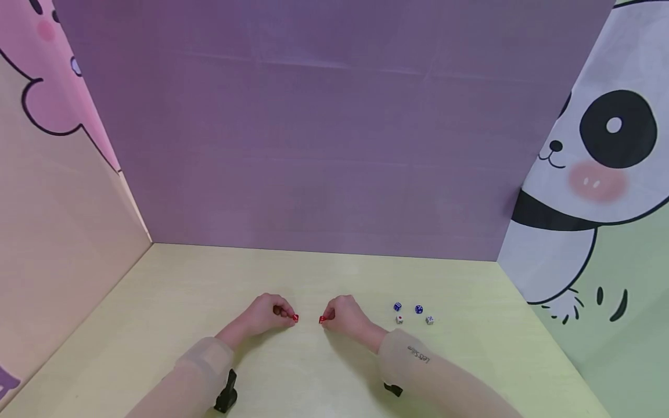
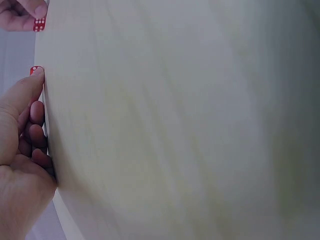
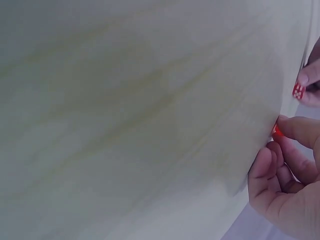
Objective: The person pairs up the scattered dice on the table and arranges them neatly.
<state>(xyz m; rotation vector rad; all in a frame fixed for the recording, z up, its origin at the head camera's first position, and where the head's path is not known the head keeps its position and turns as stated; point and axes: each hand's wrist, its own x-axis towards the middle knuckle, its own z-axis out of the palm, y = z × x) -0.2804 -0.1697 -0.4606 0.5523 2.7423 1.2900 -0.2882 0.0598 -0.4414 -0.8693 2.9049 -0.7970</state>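
Note:
Near the middle of the table, my left hand [image 1: 268, 314] pinches a red die [image 1: 295, 318] between thumb and finger. Facing it across a small gap, my right hand [image 1: 346, 316] pinches a second red die [image 1: 322, 320] in its fingertips. Both dice are low over the tabletop; whether they touch it I cannot tell. White pips show on the left hand's red die [image 3: 298, 90] in the right wrist view. The other red die [image 2: 39, 24] shows its pips in the left wrist view.
Right of my right hand lie two blue dice, one blue die [image 1: 398, 306] left of the other blue die [image 1: 419, 309]. Closer to me are a white die [image 1: 399, 320] and another white die [image 1: 430, 320]. A purple panel [image 1: 324, 145] rises behind the pale table [image 1: 209, 273].

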